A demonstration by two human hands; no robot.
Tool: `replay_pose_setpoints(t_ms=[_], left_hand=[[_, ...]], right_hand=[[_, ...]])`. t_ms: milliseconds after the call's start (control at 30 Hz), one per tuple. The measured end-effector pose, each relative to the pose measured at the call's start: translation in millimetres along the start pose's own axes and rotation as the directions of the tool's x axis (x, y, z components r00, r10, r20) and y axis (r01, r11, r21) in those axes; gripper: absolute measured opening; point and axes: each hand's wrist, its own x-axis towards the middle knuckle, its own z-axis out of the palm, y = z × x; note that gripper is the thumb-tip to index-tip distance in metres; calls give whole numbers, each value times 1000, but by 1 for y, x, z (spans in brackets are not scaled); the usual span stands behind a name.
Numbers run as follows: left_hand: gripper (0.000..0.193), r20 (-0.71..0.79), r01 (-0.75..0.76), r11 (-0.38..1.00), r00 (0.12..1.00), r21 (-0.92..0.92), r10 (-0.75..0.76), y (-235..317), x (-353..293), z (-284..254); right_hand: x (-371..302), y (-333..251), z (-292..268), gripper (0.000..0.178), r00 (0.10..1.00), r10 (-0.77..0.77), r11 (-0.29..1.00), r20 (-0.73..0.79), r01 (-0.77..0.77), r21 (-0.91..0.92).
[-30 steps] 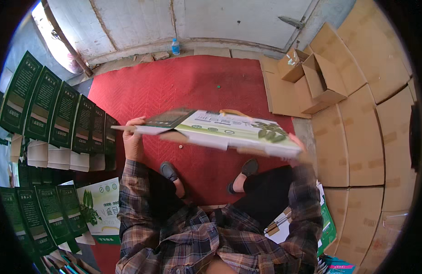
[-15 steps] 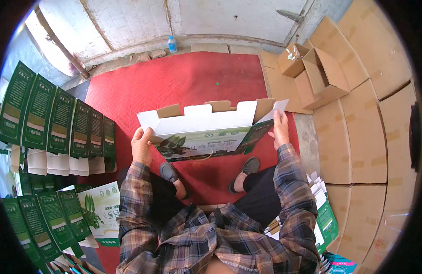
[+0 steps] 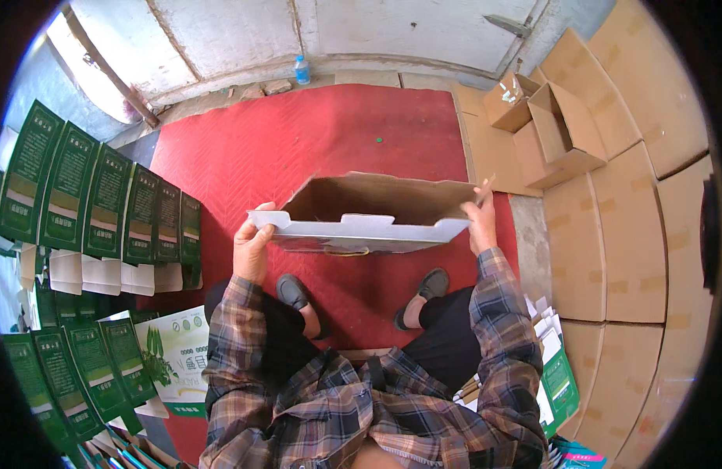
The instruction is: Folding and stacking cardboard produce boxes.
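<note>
your left hand [image 3: 252, 248]: fingers pinching the carton [image 3: 369, 227] | right hand [image 3: 480, 222]: gripping its other end | carton's gaping wide over the red mat [image 3: 337, 129]

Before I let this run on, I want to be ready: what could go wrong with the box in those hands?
1. The left hand and right hand hold the open box only near its two ends, so one end might slip and the box drop toward the red mat.
2. The notched flaps along its near edge stand unfolded and could crease.
3. A wide leftward swing might knock the upright green boxes.
</note>
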Motion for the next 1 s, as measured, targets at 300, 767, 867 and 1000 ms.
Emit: replay_pose_setpoints(t_ms=[300, 767, 867, 1000], left_hand=[[36, -78, -154, 907, 977, 393, 199, 5, -2, 5], [67, -75, -133, 641, 955, 756, 286, -3, 4, 16], [67, 173, -276, 168, 871, 946, 460, 13, 7, 28], [58, 560, -441, -392, 782, 808, 274, 18, 8, 31]], right_hand=[[-2, -19, 7, 61, 946, 10, 939, 324, -121, 322], [8, -15, 12, 58, 887, 89, 948, 454, -215, 234], [11, -12, 13, 58, 890, 94, 954, 445, -209, 217], [12, -7, 14, 59, 885, 49, 963, 462, -165, 214]])
